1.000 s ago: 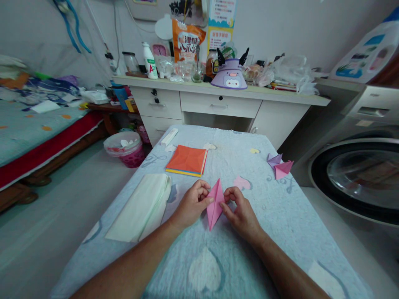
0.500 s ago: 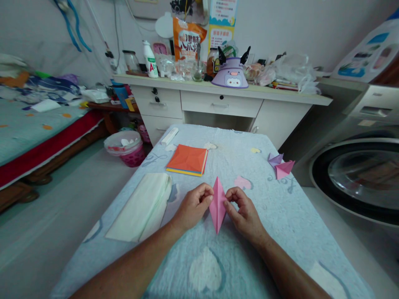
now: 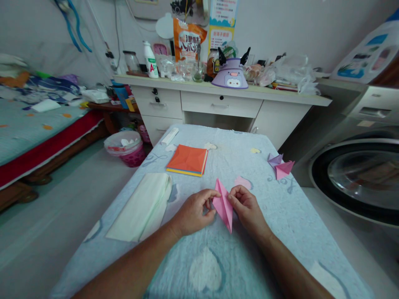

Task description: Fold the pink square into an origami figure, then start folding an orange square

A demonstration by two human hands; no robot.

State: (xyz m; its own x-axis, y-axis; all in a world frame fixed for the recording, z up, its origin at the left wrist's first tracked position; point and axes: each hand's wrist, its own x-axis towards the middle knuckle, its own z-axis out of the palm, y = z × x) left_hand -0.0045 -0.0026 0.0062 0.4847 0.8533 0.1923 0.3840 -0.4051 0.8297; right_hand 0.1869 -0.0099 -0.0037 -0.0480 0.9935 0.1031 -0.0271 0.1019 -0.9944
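Observation:
A folded piece of pink origami paper (image 3: pixel 225 209), shaped like a long diamond with a crease down its middle, is tilted above the table. My right hand (image 3: pixel 247 205) pinches its right edge between thumb and fingers. On the other side, my left hand (image 3: pixel 196 209) touches the paper's upper left with its index fingertip. The left thumb is apart from that finger, below it and near the paper's left edge. A stack of square coloured paper (image 3: pixel 187 160), orange on top, lies beyond my hands.
To the left lies a folded pale green sheet (image 3: pixel 141 207); a white stick-like object (image 3: pixel 170 136) rests farther back. Purple folded paper (image 3: pixel 274 160) and a pink folded piece (image 3: pixel 284 170) sit at the table's right edge. A pink waste bin (image 3: pixel 132 155) stands on the floor.
The pink paper has turned from upright to slanted, its lower tip swinging right. My left thumb has come away from the paper, while my right hand keeps its pinch.

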